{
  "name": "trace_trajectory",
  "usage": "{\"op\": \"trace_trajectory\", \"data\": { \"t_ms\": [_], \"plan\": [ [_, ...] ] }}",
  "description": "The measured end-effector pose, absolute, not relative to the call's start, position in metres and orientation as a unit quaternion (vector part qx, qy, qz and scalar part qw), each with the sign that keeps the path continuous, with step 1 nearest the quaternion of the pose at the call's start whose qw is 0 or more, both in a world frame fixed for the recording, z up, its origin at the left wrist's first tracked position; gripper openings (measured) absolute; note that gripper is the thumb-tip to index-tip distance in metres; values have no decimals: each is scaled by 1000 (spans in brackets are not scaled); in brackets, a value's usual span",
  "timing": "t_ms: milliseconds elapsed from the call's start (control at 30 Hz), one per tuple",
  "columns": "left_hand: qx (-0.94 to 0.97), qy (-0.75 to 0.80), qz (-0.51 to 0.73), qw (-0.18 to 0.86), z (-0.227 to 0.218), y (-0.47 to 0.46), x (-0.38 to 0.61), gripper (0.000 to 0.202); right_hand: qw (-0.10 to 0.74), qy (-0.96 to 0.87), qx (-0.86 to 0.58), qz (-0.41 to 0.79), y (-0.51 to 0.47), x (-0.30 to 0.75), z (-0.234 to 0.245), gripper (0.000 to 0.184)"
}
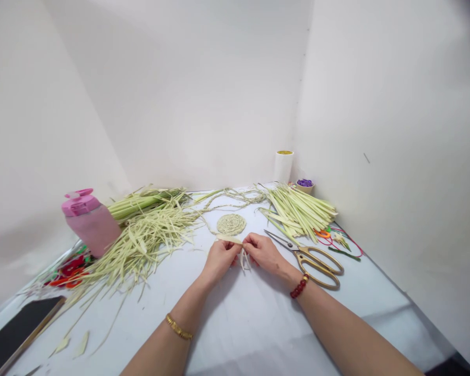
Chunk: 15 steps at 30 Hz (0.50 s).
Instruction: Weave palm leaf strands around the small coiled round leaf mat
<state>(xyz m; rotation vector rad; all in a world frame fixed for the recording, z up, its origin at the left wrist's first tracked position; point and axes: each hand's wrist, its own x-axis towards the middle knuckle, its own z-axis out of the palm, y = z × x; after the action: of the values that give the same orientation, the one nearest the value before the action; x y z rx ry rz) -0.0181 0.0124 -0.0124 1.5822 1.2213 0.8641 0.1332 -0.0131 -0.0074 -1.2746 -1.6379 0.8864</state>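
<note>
My left hand (220, 257) and my right hand (264, 252) meet at the middle of the white table, fingers pinched on thin pale palm-leaf strips (237, 242) between them. Some strip ends hang down below the fingers. Just beyond the hands lies a small round woven coil (231, 224), with a braided strand trailing from it toward the back. A gold bracelet is on my left wrist, a red bead bracelet on my right.
Gold-handled scissors (311, 257) lie right of my right hand. Heaps of leaf strips (144, 240) spread at left, a tidy bundle (300, 210) at back right. A pink bottle (89, 221) stands left; a tape roll (284, 166) and small bowl (305, 185) sit in the corner.
</note>
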Motion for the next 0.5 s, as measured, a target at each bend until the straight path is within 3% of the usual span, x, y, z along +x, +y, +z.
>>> {"op": "trace_trajectory", "data": {
  "t_ms": [267,500],
  "plan": [
    [657,501,336,452,-18,12,-16,27,412,-695,-524,269,-9,134,-15,12],
    [688,515,308,408,-9,5,-12,28,402,-699,-525,273,-11,132,-15,12]
  ]
}}
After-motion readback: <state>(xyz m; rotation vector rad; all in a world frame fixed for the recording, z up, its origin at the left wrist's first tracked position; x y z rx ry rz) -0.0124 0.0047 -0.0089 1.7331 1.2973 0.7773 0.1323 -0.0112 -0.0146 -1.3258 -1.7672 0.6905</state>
